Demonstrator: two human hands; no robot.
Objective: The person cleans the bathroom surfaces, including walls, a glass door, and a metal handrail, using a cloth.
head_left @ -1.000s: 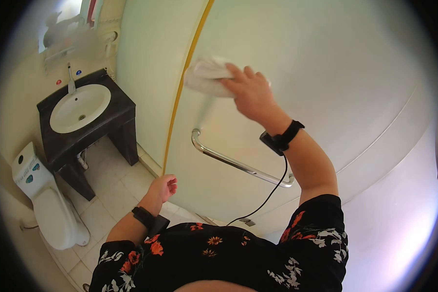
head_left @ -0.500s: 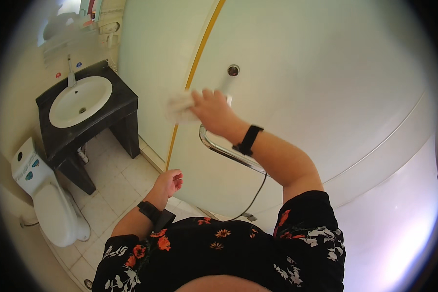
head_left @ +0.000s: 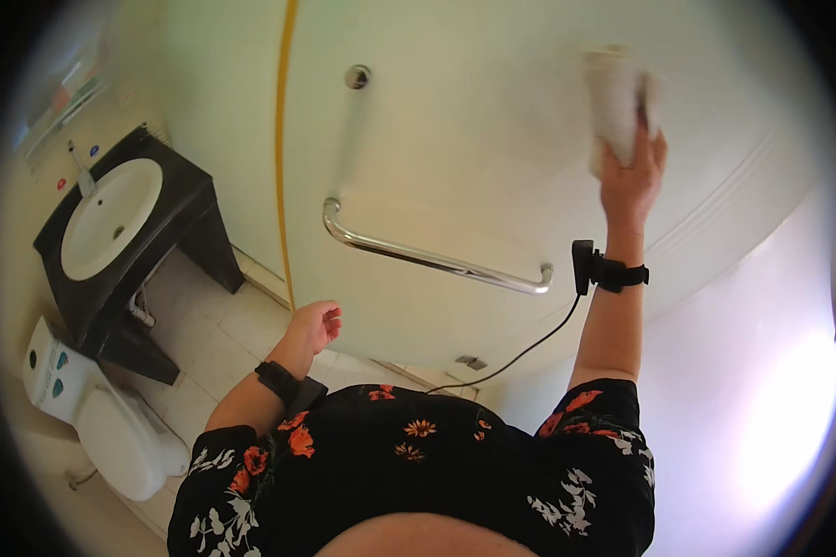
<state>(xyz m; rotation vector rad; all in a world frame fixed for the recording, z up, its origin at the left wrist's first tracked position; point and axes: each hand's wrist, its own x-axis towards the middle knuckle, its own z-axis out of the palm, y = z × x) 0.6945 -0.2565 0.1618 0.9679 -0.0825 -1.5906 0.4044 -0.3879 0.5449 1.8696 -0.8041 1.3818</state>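
Note:
A white folded cloth (head_left: pixel 613 104), slightly smeared by motion, lies against the frosted glass panel (head_left: pixel 455 158) at the upper right. My right hand (head_left: pixel 633 181) grips it from below, arm stretched out and fingers partly covered by the cloth. Lower and left of it, a shiny metal bar handle (head_left: pixel 437 263) is fixed to the same glass. My left hand (head_left: pixel 316 325) hangs in front of my body near the panel's lower left edge. Its fingers are loosely curled in, and nothing shows in them. Both wrists wear black straps with small boxes.
A black cable (head_left: pixel 520 352) runs from the right wrist box toward my body. A round metal fitting (head_left: pixel 358 77) sits on the glass beside a yellow strip (head_left: pixel 283 139). At the left stand a white washbasin (head_left: pixel 111 218) in a black counter (head_left: pixel 172 200) and a white toilet (head_left: pixel 121 441).
My right hand has swept the cloth from beside the yellow strip to the right and upward across the glass. The view has shifted right. My left hand stays curled in front of my body.

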